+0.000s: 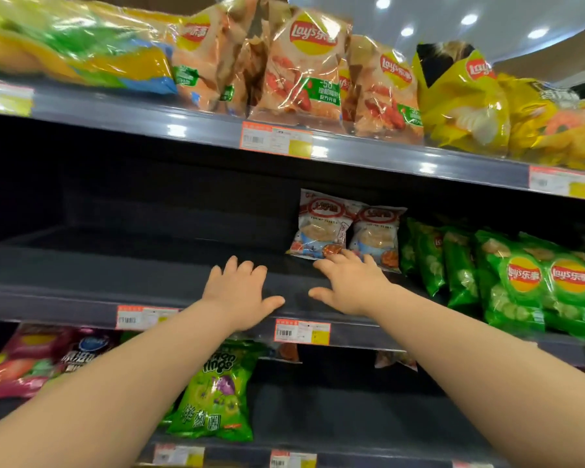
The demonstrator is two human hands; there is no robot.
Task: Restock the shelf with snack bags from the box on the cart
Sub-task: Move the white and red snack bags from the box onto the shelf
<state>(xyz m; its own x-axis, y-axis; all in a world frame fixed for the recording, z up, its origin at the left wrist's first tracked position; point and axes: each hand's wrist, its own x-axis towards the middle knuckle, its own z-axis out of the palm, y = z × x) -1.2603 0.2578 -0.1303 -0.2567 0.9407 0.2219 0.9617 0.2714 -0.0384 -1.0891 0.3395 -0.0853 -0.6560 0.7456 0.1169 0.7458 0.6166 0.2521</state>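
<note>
Two white shrimp-chip snack bags [321, 224] stand upright side by side at the back of the dark middle shelf [115, 265]. My right hand [348, 285] reaches over the shelf with fingers spread, its fingertips at the bottom edge of the bags; whether they touch is unclear. My left hand [240, 292] hovers open over the shelf's front, holding nothing. The box and the cart are out of view.
Green Lay's bags [520, 282] fill the middle shelf's right side. Orange and yellow Lay's bags [304, 65] crowd the top shelf. Below hang a green ring-snack bag [217, 393] and pink bags [31, 359]. Price tags [301, 331] line the shelf edges.
</note>
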